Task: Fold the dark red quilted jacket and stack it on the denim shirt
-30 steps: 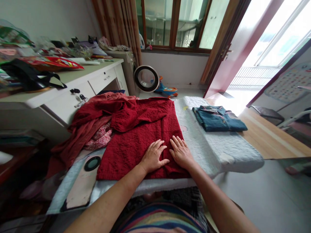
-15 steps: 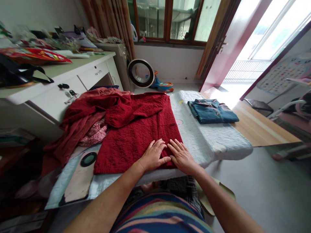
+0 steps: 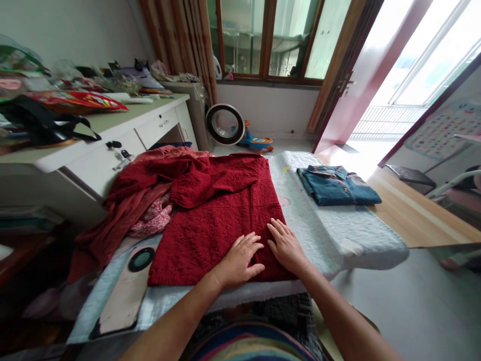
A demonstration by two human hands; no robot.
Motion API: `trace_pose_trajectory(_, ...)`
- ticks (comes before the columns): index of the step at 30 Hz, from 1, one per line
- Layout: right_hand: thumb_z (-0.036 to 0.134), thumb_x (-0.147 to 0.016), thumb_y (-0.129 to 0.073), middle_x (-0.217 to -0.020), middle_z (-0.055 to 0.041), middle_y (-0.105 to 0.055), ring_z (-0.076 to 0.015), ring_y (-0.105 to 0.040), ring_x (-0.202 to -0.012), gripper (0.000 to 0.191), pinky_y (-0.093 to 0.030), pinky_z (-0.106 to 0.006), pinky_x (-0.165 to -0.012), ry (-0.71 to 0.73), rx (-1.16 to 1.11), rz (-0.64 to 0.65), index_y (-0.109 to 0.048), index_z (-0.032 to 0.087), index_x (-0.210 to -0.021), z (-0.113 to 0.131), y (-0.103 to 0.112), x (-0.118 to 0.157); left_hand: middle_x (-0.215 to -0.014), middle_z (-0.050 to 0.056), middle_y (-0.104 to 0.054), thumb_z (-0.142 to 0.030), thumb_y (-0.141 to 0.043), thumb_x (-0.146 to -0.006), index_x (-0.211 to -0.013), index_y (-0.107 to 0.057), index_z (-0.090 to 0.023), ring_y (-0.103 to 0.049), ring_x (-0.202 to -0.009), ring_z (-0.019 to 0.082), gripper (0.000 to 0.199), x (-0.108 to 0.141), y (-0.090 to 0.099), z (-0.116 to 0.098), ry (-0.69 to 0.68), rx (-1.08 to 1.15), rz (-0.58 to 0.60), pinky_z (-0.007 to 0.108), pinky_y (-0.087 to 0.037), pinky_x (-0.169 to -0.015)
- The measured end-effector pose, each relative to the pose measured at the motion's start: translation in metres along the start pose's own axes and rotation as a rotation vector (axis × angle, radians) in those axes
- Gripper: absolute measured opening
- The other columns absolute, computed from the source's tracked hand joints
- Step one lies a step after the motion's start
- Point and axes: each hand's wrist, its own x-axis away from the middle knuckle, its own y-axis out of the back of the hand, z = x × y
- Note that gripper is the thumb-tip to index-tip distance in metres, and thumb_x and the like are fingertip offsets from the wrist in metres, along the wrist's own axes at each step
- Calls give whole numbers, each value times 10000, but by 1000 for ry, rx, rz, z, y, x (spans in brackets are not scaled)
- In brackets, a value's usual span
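A dark red textured jacket (image 3: 210, 230) lies spread on the quilted white cover (image 3: 311, 230), one sleeve laid across its upper part. My left hand (image 3: 242, 260) rests flat on the lower right of the jacket, fingers stretched out. Beside it, my right hand (image 3: 286, 245) lies on the jacket's right edge with its fingers extended. Neither hand grips the cloth. A folded denim garment (image 3: 338, 185) sits on the cover to the right, apart from both hands.
Left of the jacket are crumpled reddish clothes (image 3: 128, 200) and a phone (image 3: 128, 296). A cluttered white desk (image 3: 150, 130) stands at the left. Behind are a washing machine with its round door (image 3: 225, 124) open and a blue toy car (image 3: 259, 142). A wooden board (image 3: 421, 210) lies right.
My right hand has shifted slightly right along the jacket's edge, widening the gap between my hands. The jacket's lower right corner lies flatter and farther out. The view has tilted a little.
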Motion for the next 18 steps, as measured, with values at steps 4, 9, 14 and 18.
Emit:
trace_pose_trajectory(4, 265, -877, -517, -1286, -91, -607, -227, -553, -1167, 346, -398, -332, -1008, 28, 20, 64, -631, 192, -1196, 2, 28, -18, -1375, 51, -546, -325, -611, -844, -1130, -628, -255, -493, -1291, 204, 295, -1, 35, 21, 71, 90, -86, 359, -388, -1104)
trace_pose_trajectory(9, 295, -938, -426, -1062, -93, -692, -211, -619, -1026, 284, -431, -307, -924, -40, 12, 4, -666, 198, -1055, 4, 41, -68, -1420, 136, -418, -315, -606, -811, -1118, -622, -180, -422, -1341, 270, 336, -4, 86, 86, 445, -115, -532, 414, -329, -1138)
trace_pose_trajectory(14, 358, -944, -443, -1507, -119, -400, -265, -324, -1394, 503, -255, -410, -1125, -23, 35, -140, -463, 147, -1399, 8, 2, -98, -1367, 148, -431, -341, -659, -740, -1103, -634, -188, -417, -1311, 345, 395, 3, 125, 142, 705, -440, -819, 486, -339, -1102)
trace_pose_trajectory(18, 392, -953, -428, -1511, -97, -403, -273, -266, -1424, 506, -144, -477, -1159, 12, 89, -58, -453, 204, -1423, 10, -21, -96, -1048, 99, -627, -360, -625, -746, -1089, -649, -196, -613, -1024, 267, 381, 5, 145, 169, 800, -386, -676, 372, -470, -950)
